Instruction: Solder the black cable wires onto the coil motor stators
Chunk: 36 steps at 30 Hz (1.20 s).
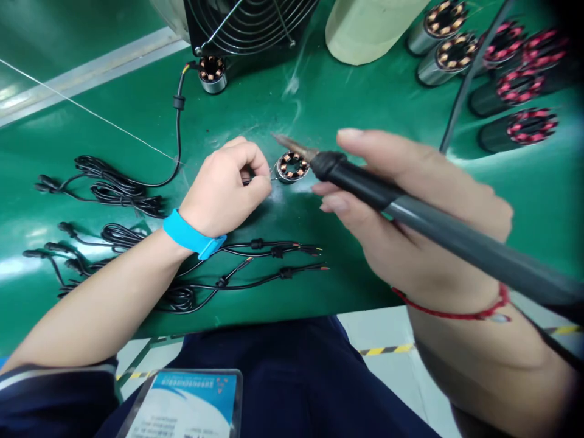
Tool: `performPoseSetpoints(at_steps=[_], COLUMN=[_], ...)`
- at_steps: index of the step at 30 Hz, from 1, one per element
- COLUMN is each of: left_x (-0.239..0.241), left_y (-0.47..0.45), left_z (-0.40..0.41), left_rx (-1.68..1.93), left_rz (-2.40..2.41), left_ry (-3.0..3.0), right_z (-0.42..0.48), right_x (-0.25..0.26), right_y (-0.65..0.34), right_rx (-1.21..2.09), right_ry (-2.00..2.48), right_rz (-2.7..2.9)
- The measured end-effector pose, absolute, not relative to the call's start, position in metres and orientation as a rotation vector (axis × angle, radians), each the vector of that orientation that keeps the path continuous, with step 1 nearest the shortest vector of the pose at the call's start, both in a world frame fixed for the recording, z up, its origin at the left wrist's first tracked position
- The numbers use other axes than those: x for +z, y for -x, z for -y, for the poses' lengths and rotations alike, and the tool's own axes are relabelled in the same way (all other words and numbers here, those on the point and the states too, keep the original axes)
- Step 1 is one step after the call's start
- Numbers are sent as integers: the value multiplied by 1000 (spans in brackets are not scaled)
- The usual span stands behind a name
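Observation:
My left hand [228,185], with a blue wrist strap [191,236], is closed in a pinch on a thin black wire lead [247,180] right beside a small copper-wound stator [291,166] lying on the green bench. My right hand [410,207], wearing a red string bracelet, grips a black soldering iron [410,210]. The iron's metal tip [292,145] hovers just above the stator's upper left rim. Whether the tip touches the stator I cannot tell.
Bundles of black cable leads [118,188] lie to the left and along the front edge [255,267]. A black fan grille [249,24] and another stator [212,74] stand at the back. Several stator stacks [511,67] and a beige container [365,27] fill the back right.

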State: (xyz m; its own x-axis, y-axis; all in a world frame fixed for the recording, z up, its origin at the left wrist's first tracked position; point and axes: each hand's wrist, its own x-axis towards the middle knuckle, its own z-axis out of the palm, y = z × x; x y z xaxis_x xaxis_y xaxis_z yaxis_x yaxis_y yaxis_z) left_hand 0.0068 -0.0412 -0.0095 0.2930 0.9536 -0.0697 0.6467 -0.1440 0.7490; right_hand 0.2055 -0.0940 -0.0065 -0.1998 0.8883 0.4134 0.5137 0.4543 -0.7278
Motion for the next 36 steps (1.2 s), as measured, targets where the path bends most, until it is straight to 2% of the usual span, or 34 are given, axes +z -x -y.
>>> performPoseSetpoints(at_steps=[5,10,15,21,36], left_x=[-11,-11,-8,-8,-12], left_y=[-5,-5,-6,-4,-2], left_z=[41,41,42,42,42], left_rx=[582,598,569,583,576], left_rz=[-1410,-1408,-1428,-1417,-1363], left_ry=[-1896,-1894,-1842,-1834,-2012], right_z=[66,52,50,48,49], right_x=[7,-16,-39,-35,-43], right_y=[-201,-189,-183,-180,-185], right_rx=[599,720,596,550,658], right_ry=[1213,1178,1071,1075,1147], right_rz=[1987,2036,2081,2107,1840])
